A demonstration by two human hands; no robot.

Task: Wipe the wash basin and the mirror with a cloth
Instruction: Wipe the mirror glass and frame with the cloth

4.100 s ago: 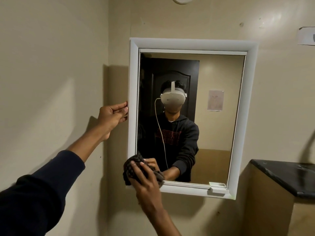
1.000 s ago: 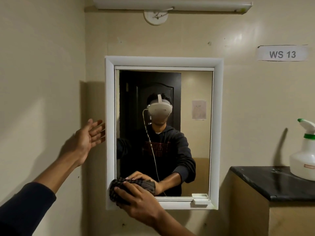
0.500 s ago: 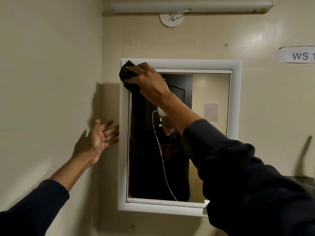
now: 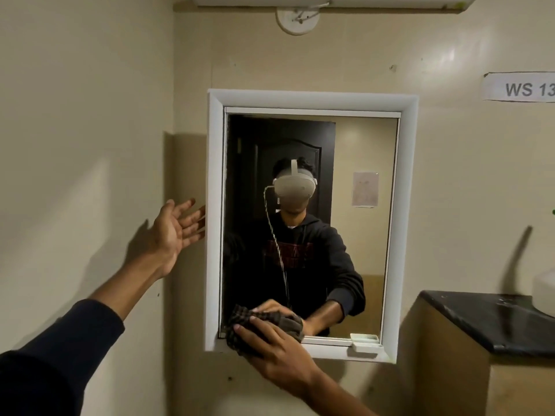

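A white-framed mirror [image 4: 214, 175] hangs on the beige wall in front of me. My right hand [image 4: 279, 354] presses a dark checked cloth [image 4: 240, 328] against the glass at the mirror's lower left corner. My left hand [image 4: 174, 232] is open, palm up, fingers spread, beside the frame's left edge at mid height; its fingertips are close to the frame, and I cannot tell whether they touch it. The wash basin is out of view.
A black stone countertop [image 4: 486, 319] on a beige cabinet stands at the lower right, with a white bottle's base [image 4: 543, 292] at its edge. A side wall runs close on the left. A tube light [image 4: 330, 0] hangs above, and a "WS 13" label [image 4: 522, 90] is at upper right.
My right hand has swept the cloth from the mirror's top left corner down to its bottom left corner. The left hand has stayed open beside the frame.
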